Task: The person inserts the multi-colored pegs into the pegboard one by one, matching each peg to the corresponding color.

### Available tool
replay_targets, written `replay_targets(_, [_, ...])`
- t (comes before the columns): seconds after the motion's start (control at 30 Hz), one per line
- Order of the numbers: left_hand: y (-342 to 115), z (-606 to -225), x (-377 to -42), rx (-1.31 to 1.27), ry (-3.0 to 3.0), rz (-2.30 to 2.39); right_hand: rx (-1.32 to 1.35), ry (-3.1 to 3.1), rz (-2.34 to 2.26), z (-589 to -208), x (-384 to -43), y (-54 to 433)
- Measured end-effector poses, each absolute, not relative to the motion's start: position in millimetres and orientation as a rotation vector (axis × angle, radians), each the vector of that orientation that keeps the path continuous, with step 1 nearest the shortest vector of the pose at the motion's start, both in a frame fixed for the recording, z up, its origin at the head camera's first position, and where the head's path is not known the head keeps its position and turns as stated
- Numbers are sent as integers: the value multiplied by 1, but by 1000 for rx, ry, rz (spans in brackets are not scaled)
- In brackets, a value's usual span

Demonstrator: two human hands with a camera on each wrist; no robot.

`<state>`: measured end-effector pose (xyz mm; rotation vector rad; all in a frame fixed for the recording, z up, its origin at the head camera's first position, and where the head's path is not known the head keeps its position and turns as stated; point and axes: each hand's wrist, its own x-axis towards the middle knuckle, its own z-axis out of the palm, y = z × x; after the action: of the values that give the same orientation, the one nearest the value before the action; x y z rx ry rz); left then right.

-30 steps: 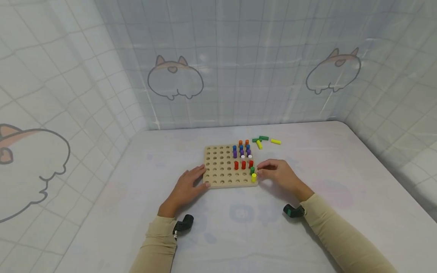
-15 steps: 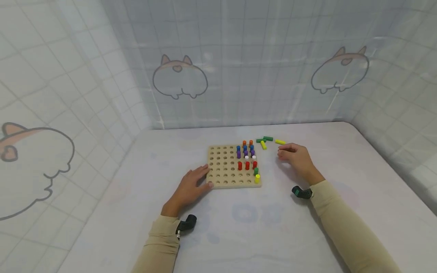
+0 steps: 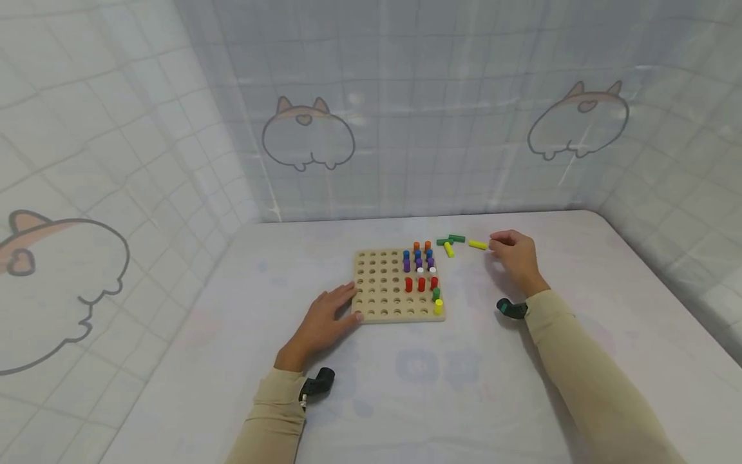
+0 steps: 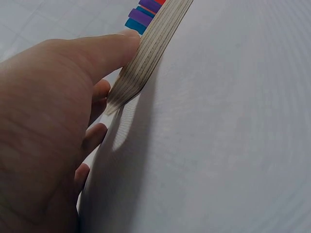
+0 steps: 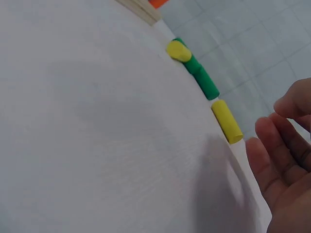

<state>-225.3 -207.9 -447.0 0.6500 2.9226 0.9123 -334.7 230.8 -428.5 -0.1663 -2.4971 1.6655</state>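
A square wooden pegboard [image 3: 382, 290] lies on the table, with rows of holes and upright coloured pegs along its right side. My left hand [image 3: 324, 319] rests against its near left corner, fingers and thumb extended; in the left wrist view the thumb [image 4: 112, 51] touches the board's edge. To the right of the board's far side, my right hand [image 3: 516, 254] hovers beside a yellow peg [image 3: 478, 245]. Its fingers are loosely bent and hold nothing. In the right wrist view the fingertips are close to the yellow peg [image 5: 226, 121], with a gap between.
Two green pegs [image 3: 457, 238] and another yellow peg [image 3: 449, 250] lie together behind the board's right corner. The pegs in the board are orange, blue, purple, white, red, green and yellow. Tiled-pattern sheeting [image 3: 440, 161] closes off the table's far side.
My right hand has moved from the board's right edge, by the green and yellow pegs, back and to the right to the loose yellow peg. The left hand stays at the board.
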Motion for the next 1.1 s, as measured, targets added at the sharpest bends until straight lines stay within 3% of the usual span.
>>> replay_targets(0.37, [-207, -451, -224, 654, 2921, 921, -233, -2559, 1534, -433, -352, 230])
replay_targets(1.1, [-205, -442, -221, 632, 2921, 918, -102, -2757, 1223, -445, -365, 216])
